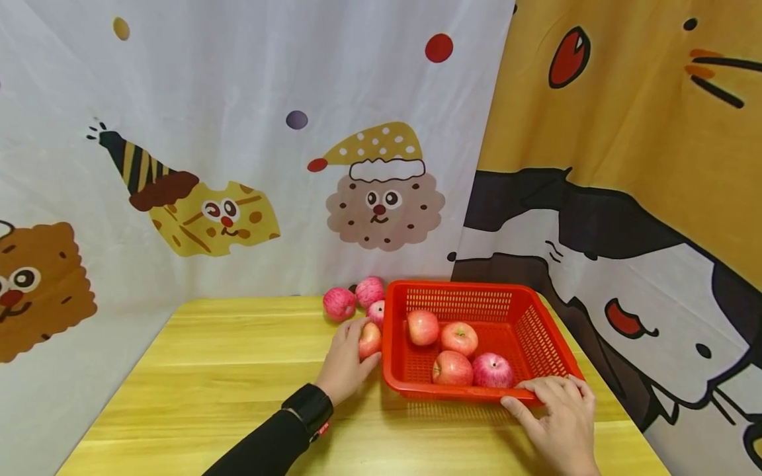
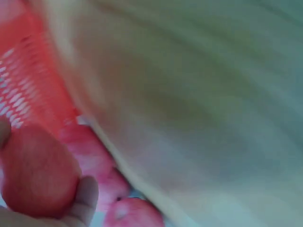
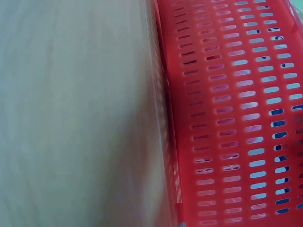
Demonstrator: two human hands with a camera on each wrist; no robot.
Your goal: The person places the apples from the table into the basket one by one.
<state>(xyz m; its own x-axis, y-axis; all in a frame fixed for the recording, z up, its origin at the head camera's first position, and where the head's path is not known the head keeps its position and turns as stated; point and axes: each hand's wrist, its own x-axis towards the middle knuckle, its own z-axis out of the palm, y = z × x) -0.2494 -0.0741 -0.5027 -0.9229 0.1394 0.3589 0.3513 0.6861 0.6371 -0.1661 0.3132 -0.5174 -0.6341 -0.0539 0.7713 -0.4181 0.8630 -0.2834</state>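
Beside the basket's left wall, my left hand (image 1: 347,362) grips a red-yellow apple (image 1: 370,340); in the left wrist view the fingers curl round this apple (image 2: 40,172). My right hand (image 1: 559,416) holds the near right rim of the red plastic basket (image 1: 452,393), thumb outside and fingers over the edge. Inside the basket lie several apples, among them a pinker one (image 1: 493,371) near the front. The right wrist view shows the slotted basket wall (image 3: 213,113) but not the hand.
Behind the left hand, pink apples (image 1: 339,304) sit close together at the table's back edge, against the basket's left side. The wooden table (image 1: 238,370) meets a printed curtain (image 1: 250,132) at the back and another (image 1: 625,198) on the right.
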